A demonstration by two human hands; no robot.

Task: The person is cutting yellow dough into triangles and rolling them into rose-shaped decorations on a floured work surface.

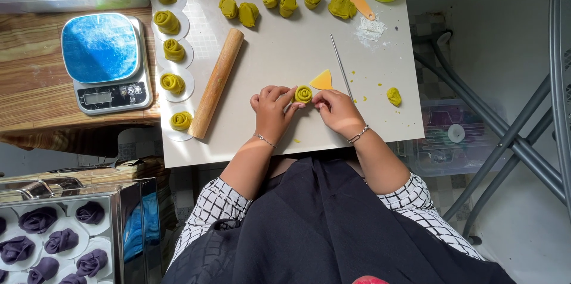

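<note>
We seem to be in a small home baking corner: a floured white board [285,52] with a rolling pin [216,83], a digital kitchen scale [107,61] on a wooden table [30,88] at left, and a near-left tray of purple rose buns [53,239].

Left hand [270,108], right hand [336,108] pinch green dough rose [303,94] on board [285,52].

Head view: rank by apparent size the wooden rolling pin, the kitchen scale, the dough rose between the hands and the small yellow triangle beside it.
1. Kitchen scale, the largest in area.
2. Wooden rolling pin, longer but far narrower.
3 and 4. Dough rose and yellow triangle look about alike, so I won't rank them.
</note>
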